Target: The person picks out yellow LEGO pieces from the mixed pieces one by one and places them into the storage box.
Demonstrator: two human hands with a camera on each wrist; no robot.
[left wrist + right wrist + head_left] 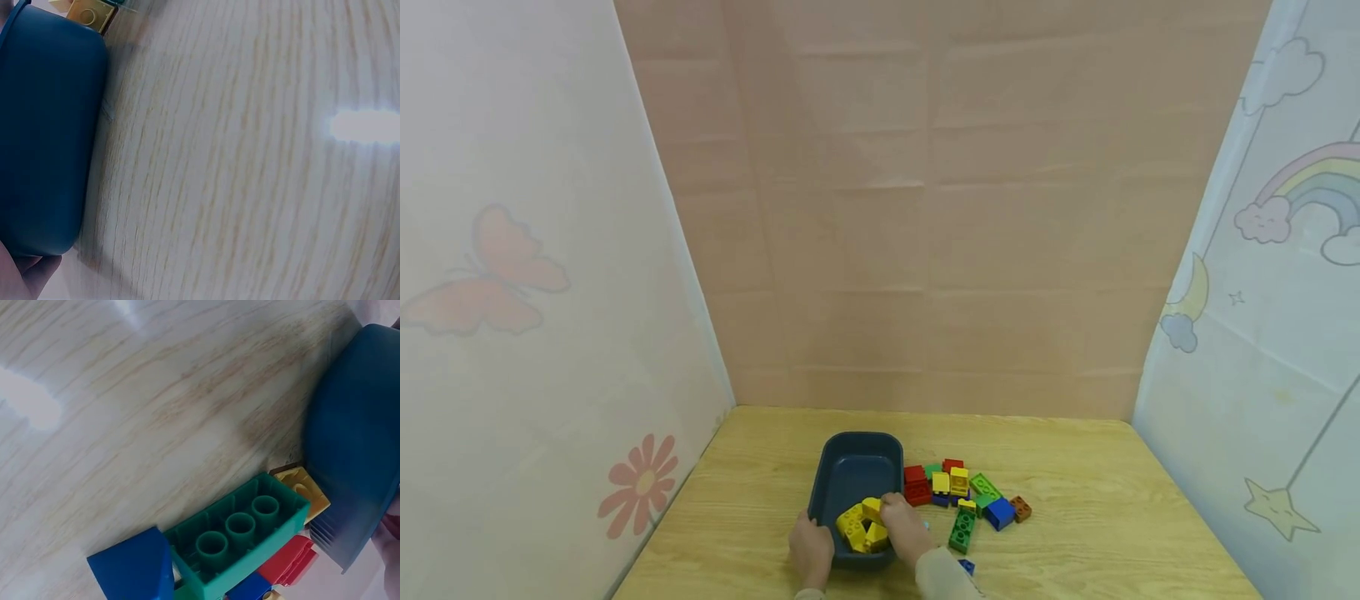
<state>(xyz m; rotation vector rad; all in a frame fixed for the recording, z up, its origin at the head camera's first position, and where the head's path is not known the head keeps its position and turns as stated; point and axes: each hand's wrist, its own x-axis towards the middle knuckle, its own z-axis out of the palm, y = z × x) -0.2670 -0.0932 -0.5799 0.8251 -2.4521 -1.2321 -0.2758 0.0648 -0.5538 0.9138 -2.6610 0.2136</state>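
A dark blue bin (856,475) sits on the wooden table, with several yellow bricks (855,532) piled at its near end. My left hand (810,542) grips the bin's near left corner; in the left wrist view a fingertip (32,272) shows beside the bin's outer wall (44,137). My right hand (895,507) reaches over the bin's right rim, its fingers curled on a yellow brick (871,507) on top of the pile. The right wrist view shows the bin wall (356,456) and loose bricks, not the fingers.
Loose bricks lie right of the bin: red (916,486), yellow (958,481), green (962,528), blue (1000,513), brown (1020,508). Close up I see a green brick (240,540), a blue one (134,572) and a yellow one (304,490). Paper walls enclose the table.
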